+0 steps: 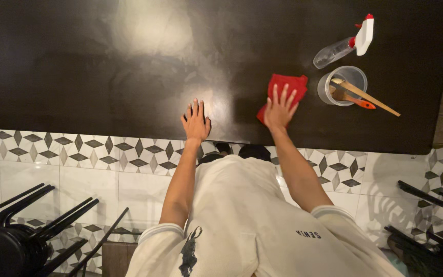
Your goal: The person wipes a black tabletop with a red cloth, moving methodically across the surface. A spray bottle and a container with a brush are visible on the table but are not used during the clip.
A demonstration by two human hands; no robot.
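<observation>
One clear plastic cup (342, 85) sits on the table at about 2 o'clock from my right hand, near the red cloth but not touching it. It holds two tools: a wooden stick (366, 97) and a brush with an orange-red handle (355, 100), both leaning out over the rim toward 4 o'clock. Can't tell if there's liquid in it. One clear spray bottle (342, 45) with a white and red trigger head lies tilted at 12 o'clock from the cup, close by. Contents unreadable.

Count: one cup, one stick, one brush, one bottle, one cloth, two hands.

My right hand (279, 109) is flat, fingers spread apart, pressing on the red cloth (284, 92). The cloth lies bunched on the tabletop, sticking out past my fingertips toward 12 o'clock. My left hand (196, 121) is flat on bare table at 9 o'clock from the right, fingers nearly together, holding nothing, near the table's near edge.

Surface: dark glossy table (103, 66), faint streaks and a light glare near 12 o'clock of my left hand. Floor (67, 174) is white tile with bands of black, grey and white diamond pattern. Black chair legs (32, 225) at 7 o'clock, more black chair frames (437, 215) at 4 o'clock.
</observation>
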